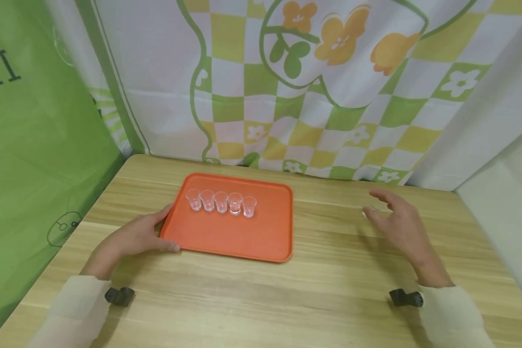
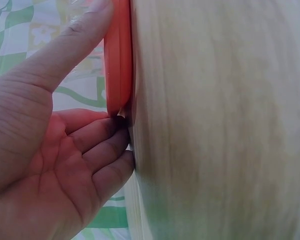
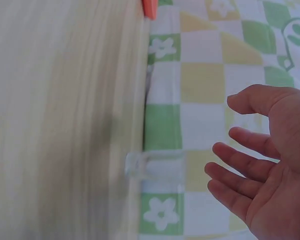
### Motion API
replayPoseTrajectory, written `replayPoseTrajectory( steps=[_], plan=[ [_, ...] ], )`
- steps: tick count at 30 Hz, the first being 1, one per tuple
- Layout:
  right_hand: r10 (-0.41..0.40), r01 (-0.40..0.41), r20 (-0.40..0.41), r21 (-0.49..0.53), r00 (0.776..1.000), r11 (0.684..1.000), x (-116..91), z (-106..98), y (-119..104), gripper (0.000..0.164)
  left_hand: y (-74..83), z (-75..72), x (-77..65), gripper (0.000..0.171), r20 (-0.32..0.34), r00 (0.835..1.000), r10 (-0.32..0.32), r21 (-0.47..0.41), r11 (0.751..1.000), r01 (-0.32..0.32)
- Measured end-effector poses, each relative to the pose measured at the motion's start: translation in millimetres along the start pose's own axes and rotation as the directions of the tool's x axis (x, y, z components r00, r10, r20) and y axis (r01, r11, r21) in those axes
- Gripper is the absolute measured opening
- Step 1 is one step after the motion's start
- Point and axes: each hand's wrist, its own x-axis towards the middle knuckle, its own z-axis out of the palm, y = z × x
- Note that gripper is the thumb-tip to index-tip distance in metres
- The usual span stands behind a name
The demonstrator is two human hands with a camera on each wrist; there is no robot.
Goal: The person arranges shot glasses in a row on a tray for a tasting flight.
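Several small clear shot glasses (image 1: 221,202) stand upright in a row on an orange-red tray (image 1: 239,241). At the tray's left side, my left hand (image 1: 141,235) grips the front left corner, thumb along the front edge and fingers at the left edge. In the left wrist view its bent fingers (image 2: 97,150) meet the tray's rim near the tabletop. My right hand (image 1: 400,224) hovers over the table to the right of the tray, fingers apart and holding nothing. Near it another clear glass (image 3: 160,166) stands on the table, mostly hidden behind that hand in the head view.
The wooden table (image 1: 243,299) ends at the back against a checked, flowered curtain (image 1: 304,111). A green cloth (image 1: 39,145) hangs on the left and a pale wall (image 1: 504,164) stands on the right. Both wrists carry small black devices (image 1: 119,296).
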Motion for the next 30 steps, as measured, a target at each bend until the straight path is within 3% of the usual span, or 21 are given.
replayPoseTrajectory(
  steps=[13,30],
  plan=[
    [0.134,-0.132,0.074,-0.036,0.988,0.991,-4,-4,26,0.059,-1.7,0.4,0.9,0.124,0.002,1.000,-0.002,0.001,1.000,0.002],
    [0.172,-0.178,0.138,0.027,0.975,0.984,0,2,39,0.063,-0.2,0.2,-0.1,0.123,0.000,1.000,-0.005,-0.004,1.000,0.005]
  ],
)
